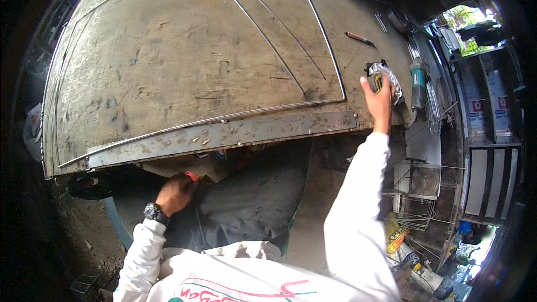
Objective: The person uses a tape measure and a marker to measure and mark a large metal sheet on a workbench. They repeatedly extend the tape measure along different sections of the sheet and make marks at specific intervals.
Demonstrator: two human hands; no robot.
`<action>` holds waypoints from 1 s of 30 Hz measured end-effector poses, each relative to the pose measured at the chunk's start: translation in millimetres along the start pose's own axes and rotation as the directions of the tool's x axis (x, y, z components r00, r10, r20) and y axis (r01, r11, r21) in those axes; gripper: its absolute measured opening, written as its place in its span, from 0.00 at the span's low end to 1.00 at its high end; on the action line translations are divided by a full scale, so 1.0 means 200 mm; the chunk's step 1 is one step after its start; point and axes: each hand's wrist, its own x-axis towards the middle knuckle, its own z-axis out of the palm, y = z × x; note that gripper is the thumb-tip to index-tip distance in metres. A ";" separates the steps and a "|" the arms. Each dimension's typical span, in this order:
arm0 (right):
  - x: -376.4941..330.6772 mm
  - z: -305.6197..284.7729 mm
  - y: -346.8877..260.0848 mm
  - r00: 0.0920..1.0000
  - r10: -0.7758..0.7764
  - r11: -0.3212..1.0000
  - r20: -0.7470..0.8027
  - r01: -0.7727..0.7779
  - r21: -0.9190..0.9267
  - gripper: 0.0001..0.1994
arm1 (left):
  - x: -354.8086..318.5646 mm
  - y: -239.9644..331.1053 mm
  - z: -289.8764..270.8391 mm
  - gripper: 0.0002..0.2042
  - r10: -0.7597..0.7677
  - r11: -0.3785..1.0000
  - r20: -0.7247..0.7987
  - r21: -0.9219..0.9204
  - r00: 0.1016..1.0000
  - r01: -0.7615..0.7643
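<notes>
Over the right edge of the worktable [184, 72], my right hand [378, 103] grips a black-and-yellow tape measure [375, 82]. A crumpled white-and-black cloth [395, 85] lies right beside it, partly behind my fingers. Low in front of the table's near edge, my left hand [176, 193], with a black watch on the wrist, is closed on a small red object [192, 177]. Most of that object is hidden, so its kind cannot be made out. Thin metal rods [321, 28] lie on the tabletop, and a flat metal strip [257, 128] runs along its near edge.
A red-and-black marker [359, 38] rests at the table's right side. Farther right is a teal power tool [417, 84] beside bundled wires [433, 109]. A fan-like round grille [425, 181] and a yellow bag [396, 235] are at the lower right.
</notes>
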 end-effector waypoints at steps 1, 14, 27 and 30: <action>0.07 0.09 0.06 0.997 -0.003 0.986 0.075 0.016 -0.166 0.36 | 0.04 0.05 -0.01 0.15 0.067 0.996 -0.040 0.064 0.997 -0.065; -0.49 -0.41 -0.61 0.910 -0.071 0.463 0.409 -0.333 0.822 0.33 | -0.05 0.91 -0.29 0.46 0.305 0.596 -0.131 -0.746 0.943 -0.297; -1.41 -0.31 -0.92 0.240 -0.299 0.177 0.924 -0.937 0.301 0.11 | -0.18 0.68 -0.20 0.45 0.254 0.679 0.296 -0.732 0.921 0.048; -1.40 -0.28 -0.90 0.160 -0.332 0.203 0.930 -0.950 0.236 0.12 | -0.16 0.64 -0.20 0.43 0.292 0.765 0.307 -0.643 0.906 -0.029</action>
